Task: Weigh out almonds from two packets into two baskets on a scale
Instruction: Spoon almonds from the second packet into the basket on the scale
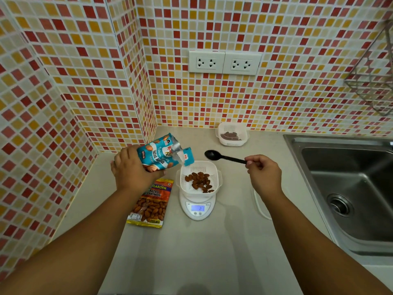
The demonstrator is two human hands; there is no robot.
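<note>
My left hand (133, 167) grips a blue almond packet (158, 153), tilted with its torn mouth over the rim of a white basket (200, 167). That basket holds several almonds (200, 182) and sits on a small white scale (197, 207) with a lit display. My right hand (263, 173) pinches the handle of a black spoon (223, 156), its bowl held above the counter behind the basket. A second packet (151, 203), yellow and red, lies flat left of the scale. A second white basket (232, 135) with dark almonds stands near the back wall.
The beige counter (202, 252) runs into a tiled corner on the left. A steel sink (350, 188) lies to the right. Two wall sockets (225, 62) sit above the counter, and a wire rack (374, 81) hangs at the upper right.
</note>
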